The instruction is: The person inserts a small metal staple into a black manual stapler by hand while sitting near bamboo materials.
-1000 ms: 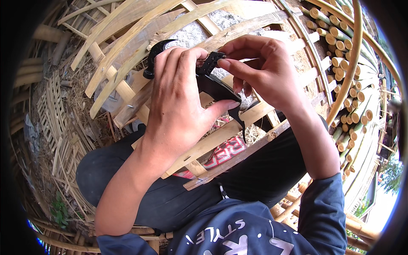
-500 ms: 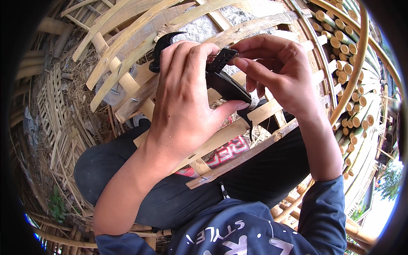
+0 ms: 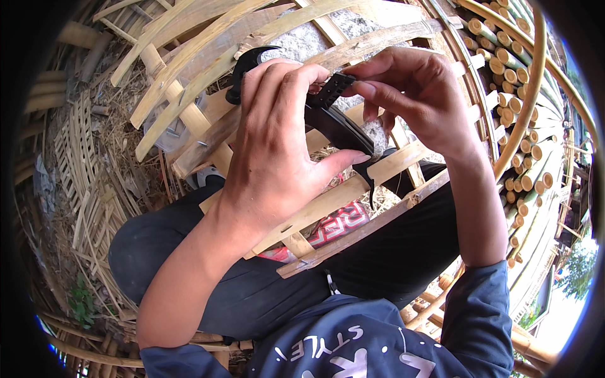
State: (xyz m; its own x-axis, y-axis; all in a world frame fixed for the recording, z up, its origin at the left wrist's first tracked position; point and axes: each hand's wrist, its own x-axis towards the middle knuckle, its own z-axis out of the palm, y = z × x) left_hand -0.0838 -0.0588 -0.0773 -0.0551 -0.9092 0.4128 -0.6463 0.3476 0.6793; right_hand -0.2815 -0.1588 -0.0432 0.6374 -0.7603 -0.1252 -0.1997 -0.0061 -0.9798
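My left hand (image 3: 271, 138) is wrapped round a black, elongated device (image 3: 343, 129), its thumb along the near side. A curved black claw (image 3: 249, 69) sticks out beyond the knuckles, and a second, thinner black hook (image 3: 367, 179) shows below the thumb. At the device's far end stands a small black block (image 3: 331, 91) with dots or holes on its face. My right hand (image 3: 419, 97) pinches the block's edge between thumb and fingertips. The palm side of my left hand is hidden, and I cannot tell the device's exact kind.
Over my lap lies a lattice of split bamboo strips (image 3: 315, 214). Grey stone (image 3: 296, 41) shows under its far side. A clear plastic container (image 3: 169, 135) with what look like nails sits at the left. Cut bamboo poles (image 3: 523, 138) are stacked at the right.
The small block and my right fingertips have shifted slightly to the right. The device's long body has turned a little, showing more of its edge. My left hand keeps its hold.
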